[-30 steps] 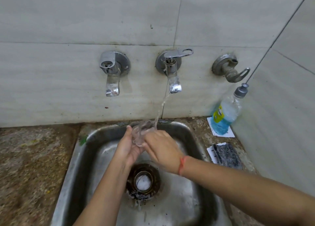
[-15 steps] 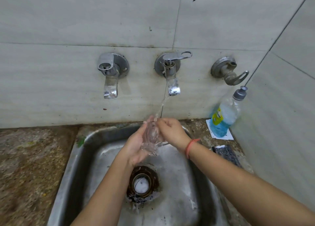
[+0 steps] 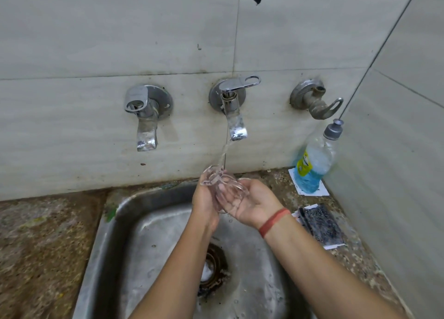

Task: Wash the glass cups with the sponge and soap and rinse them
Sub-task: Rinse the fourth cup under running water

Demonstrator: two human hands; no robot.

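Note:
A clear glass cup lies tilted between both hands, above the back of the steel sink. Its mouth points up and left into the thin stream of water falling from the middle tap. My left hand holds the cup from the left side. My right hand, palm up with a red band at the wrist, cradles the cup from the right with fingers curled round it. No sponge shows in either hand.
A soap bottle with blue liquid leans in the right corner on a white card. A dark scrub pad lies on the counter right of the sink. Two other taps are on the wall. The drain sits mid-sink.
Both hands lifted the cup up toward the tap stream and turned it. My right hand rolled from palm-down over the cup to palm-up beneath it.

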